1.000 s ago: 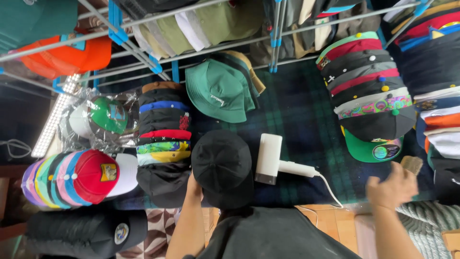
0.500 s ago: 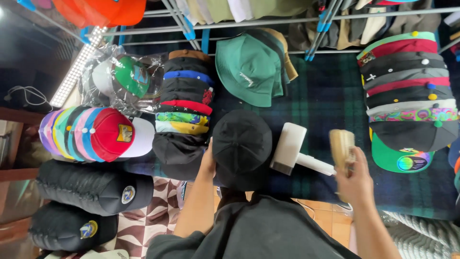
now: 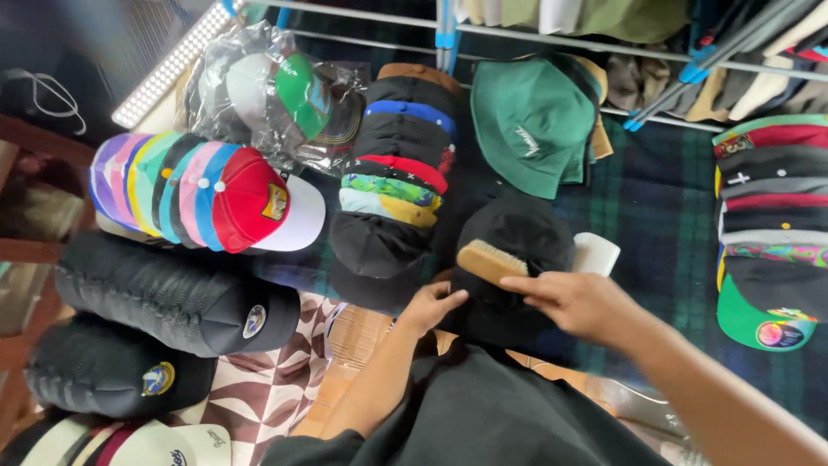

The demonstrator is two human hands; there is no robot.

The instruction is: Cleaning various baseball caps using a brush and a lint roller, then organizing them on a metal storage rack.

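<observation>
A black cap (image 3: pixel 517 237) lies on the dark plaid cloth (image 3: pixel 655 216) in front of me. My left hand (image 3: pixel 429 304) grips its near left edge. My right hand (image 3: pixel 573 302) holds a wooden brush (image 3: pixel 490 262) by its right end, with the brush resting across the cap's near side. A white hand-held appliance (image 3: pixel 597 254) lies just right of the cap, partly hidden behind my right hand.
A stack of caps (image 3: pixel 392 181) sits left of the black cap, a green bucket hat (image 3: pixel 528 125) behind it. More stacked caps (image 3: pixel 763 216) line the right. Colourful caps (image 3: pixel 207 194), bagged caps (image 3: pixel 276 99) and black cap rolls (image 3: pixel 164 298) fill the left. Metal rack bars (image 3: pixel 448 30) run overhead.
My right hand picked up the brush from the right side and carried it left onto the black cap. The view has shifted, so everything sits further right.
</observation>
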